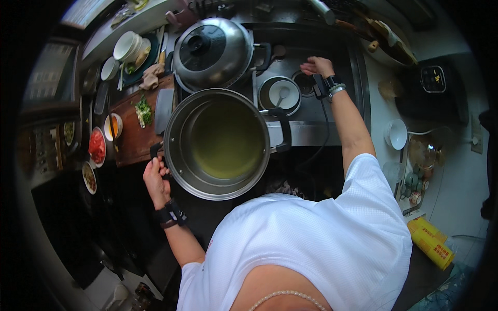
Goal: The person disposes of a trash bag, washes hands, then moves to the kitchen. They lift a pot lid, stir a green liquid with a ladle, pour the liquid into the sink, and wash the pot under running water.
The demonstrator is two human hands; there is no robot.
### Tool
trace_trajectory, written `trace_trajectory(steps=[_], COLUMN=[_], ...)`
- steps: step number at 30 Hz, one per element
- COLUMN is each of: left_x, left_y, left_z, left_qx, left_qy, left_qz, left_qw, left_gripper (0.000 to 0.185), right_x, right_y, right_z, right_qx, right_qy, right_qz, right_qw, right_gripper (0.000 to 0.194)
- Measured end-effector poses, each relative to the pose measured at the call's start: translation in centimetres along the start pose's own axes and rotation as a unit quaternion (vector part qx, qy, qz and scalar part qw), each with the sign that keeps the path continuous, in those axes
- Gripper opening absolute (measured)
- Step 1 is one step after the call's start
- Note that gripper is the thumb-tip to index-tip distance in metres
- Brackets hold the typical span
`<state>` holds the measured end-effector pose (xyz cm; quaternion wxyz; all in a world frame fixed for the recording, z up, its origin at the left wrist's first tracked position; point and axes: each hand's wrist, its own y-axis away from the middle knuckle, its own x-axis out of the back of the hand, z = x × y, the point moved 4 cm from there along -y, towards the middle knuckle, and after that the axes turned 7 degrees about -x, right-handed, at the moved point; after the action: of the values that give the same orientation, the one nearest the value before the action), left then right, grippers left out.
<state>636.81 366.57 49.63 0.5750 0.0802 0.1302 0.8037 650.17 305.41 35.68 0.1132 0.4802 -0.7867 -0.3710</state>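
My left hand [156,180] grips the black side handle of a large stainless steel pot [169,163]. The pot is in front of my body, with yellowish-green liquid [229,140] in its bottom. Its other handle [286,130] points right and is not held. My right hand [319,67] is over the stainless steel sink [330,42], fingers loosely spread, with nothing seen in it. Near it in the sink are a drain [304,82] and a metal bowl [265,91] with a white bowl [275,87] and a spoon [284,92] inside.
A lidded wok [237,58] stands behind the pot. On the left, a cutting board [130,142] carries chopped scallions [143,110] and a cleaver [163,107]. Bowls of beaten egg [115,125] and cut tomato [96,145] are beside it. At right are a white bowl [396,134] and a black appliance [432,101].
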Motion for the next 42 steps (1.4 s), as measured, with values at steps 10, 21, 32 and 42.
trace_trajectory(steps=[10, 21, 32, 42], left_x=[1.6, -0.8, -0.7, -0.5], left_y=[0.9, 1.3, 0.8, -0.7], left_z=[-0.5, 1.0, 0.8, 0.7], left_qx=[0.017, 0.022, 0.024, 0.075], left_qy=[0.017, -0.002, -0.004, 0.135], left_qz=[0.013, 0.009, -0.001, -0.162], left_qw=[1.000, 1.000, 1.000, 0.975], left_gripper=[0.020, 0.018, 0.018, 0.015], right_x=[0.6, -12.4, -2.4, -5.2], right_y=[-3.3, -12.2, -6.4, 32.6], right_z=[6.6, 7.6, 3.0, -1.4], right_qx=[0.077, 0.156, 0.163, 0.327], right_qy=[0.269, 0.635, 0.327, 0.376], right_qz=[0.002, 0.016, 0.164, 0.032], right_qw=[0.960, 0.756, 0.916, 0.866], right_gripper=[0.021, 0.041, 0.027, 0.033])
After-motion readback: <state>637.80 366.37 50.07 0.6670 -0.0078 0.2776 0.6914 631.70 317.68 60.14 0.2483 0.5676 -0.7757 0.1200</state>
